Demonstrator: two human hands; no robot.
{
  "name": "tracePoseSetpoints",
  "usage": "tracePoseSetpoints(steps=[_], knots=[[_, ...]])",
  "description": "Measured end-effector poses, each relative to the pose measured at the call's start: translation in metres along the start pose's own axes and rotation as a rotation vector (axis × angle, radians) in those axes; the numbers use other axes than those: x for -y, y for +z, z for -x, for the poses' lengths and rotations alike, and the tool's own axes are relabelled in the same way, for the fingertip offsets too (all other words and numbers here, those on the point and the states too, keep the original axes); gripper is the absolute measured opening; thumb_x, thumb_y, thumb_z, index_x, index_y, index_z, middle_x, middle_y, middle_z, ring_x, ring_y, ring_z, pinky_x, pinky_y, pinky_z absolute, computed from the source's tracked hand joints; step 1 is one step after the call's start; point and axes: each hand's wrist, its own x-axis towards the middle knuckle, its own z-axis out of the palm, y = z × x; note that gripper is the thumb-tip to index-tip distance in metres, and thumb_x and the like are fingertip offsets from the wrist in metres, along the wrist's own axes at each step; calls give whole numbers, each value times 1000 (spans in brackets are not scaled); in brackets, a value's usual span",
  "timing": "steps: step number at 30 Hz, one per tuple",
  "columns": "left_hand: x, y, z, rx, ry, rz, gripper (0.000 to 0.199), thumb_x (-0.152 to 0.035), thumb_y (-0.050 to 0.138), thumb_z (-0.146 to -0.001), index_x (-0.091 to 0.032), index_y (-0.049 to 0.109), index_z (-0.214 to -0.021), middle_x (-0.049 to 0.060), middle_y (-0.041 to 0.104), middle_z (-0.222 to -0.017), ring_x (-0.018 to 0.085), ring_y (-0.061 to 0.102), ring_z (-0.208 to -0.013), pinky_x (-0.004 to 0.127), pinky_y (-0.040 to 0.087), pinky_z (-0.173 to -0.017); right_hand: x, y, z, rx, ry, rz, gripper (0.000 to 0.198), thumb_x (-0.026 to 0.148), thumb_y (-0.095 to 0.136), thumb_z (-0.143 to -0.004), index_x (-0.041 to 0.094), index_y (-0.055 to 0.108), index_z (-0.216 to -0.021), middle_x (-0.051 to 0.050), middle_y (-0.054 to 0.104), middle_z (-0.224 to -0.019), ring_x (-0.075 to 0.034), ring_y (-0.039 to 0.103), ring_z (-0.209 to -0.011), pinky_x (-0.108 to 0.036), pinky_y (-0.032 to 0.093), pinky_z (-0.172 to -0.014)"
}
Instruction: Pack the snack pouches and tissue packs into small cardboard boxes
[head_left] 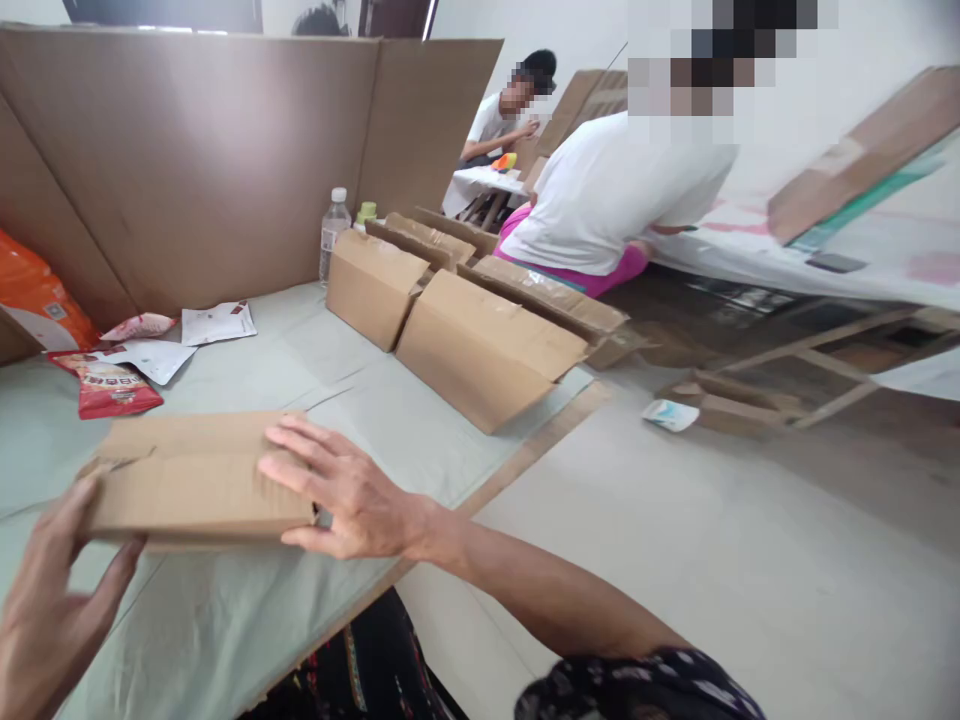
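Note:
A flat brown cardboard box (202, 485) lies at the near side of the covered table, between my two hands. My left hand (64, 590) grips its left end, with the fingers at the corner and the thumb near the front lower edge. Over the right end, my right hand (349, 490) has its fingers spread across the top and its thumb low at the side. A crease or small tear shows at the box's upper left. The box's underside is hidden.
Several open cardboard boxes (480, 340) stand along the table's right edge, beside a clear bottle (334, 235). White and red packets (120, 385) and an orange bag (45, 295) lie at left. A tall cardboard panel (225, 160) stands behind. Two people sit at other tables.

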Motion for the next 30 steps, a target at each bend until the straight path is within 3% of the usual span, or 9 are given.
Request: tracePoseSetpoints(steps=[3, 7, 9, 12, 15, 22, 25, 27, 30], knots=[[-17, 61, -63, 8, 82, 135, 66, -44, 67, -95, -35, 47, -157, 14, 54, -158, 40, 52, -149, 64, 50, -120, -29, -17, 19, -86, 182, 100, 72, 48, 72, -93, 16, 53, -155, -24, 53, -160, -39, 39, -158, -66, 41, -124], [-58, 154, -148, 12, -23, 205, 77, -38, 68, -93, -11, 37, -159, 31, 23, -170, 45, 23, -164, 69, 32, -129, -76, -35, 13, -151, 466, 261, 71, 37, 75, -89, 15, 54, -153, -22, 53, -160, -39, 42, -155, -63, 36, -128], [-80, 200, -173, 60, -17, 218, 78, -33, 70, -93, -9, 35, -158, 32, 31, -166, 45, 29, -161, 68, 34, -129, -99, -41, 0, -150, 588, 316, 71, 33, 75, -89, 12, 54, -153, -22, 51, -162, -38, 42, -155, -59, 35, -129], [-106, 260, -185, 192, 49, 238, 63, -34, 71, -98, -16, 46, -153, 21, 55, -152, 38, 56, -141, 62, 51, -116, -129, -46, -23, -157, 735, 375, 73, 31, 71, -92, 9, 48, -158, -24, 45, -166, -39, 38, -157, -57, 37, -127], [-120, 299, -181, 313, 116, 221, 48, -39, 71, -101, -19, 58, -143, 13, 63, -142, 30, 66, -124, 54, 59, -104, -151, -45, -38, -179, 843, 425, 73, 33, 66, -97, 7, 43, -161, -27, 41, -168, -41, 34, -158, -58, 40, -123], [-132, 305, -170, 428, 185, 96, 38, -40, 63, -106, -17, 62, -137, 12, 61, -145, 31, 63, -129, 55, 55, -109, -179, -38, -16, -250, 766, 426, 79, 43, 61, -100, 8, 34, -164, -29, 31, -171, -41, 28, -161, -58, 32, -128], [-146, 293, -158, 485, 166, 14, 37, -41, 68, -103, -20, 64, -133, 12, 64, -139, 28, 67, -120, 51, 60, -103, -165, -23, 17, -385, 695, 359, 85, 45, 63, -97, 3, 30, -162, -36, 25, -170, -46, 26, -160, -66, 35, -125], [-153, 287, -151, 526, 169, -32, 39, -41, 70, -102, -18, 64, -134, 12, 66, -136, 28, 68, -119, 50, 61, -101, -149, -9, 39, -557, 604, 359, 84, 50, 63, -96, 12, 30, -164, -31, 33, -168, -46, 31, -159, -71, 40, -120], [-153, 274, -137, 585, 217, -87, 43, -41, 70, -102, -19, 62, -138, 13, 63, -143, 30, 65, -126, 54, 59, -105, -125, 11, 65, -512, 548, 220, 77, 50, 59, -100, 25, 32, -167, -24, 44, -164, -42, 44, -154, -66, 45, -120]])
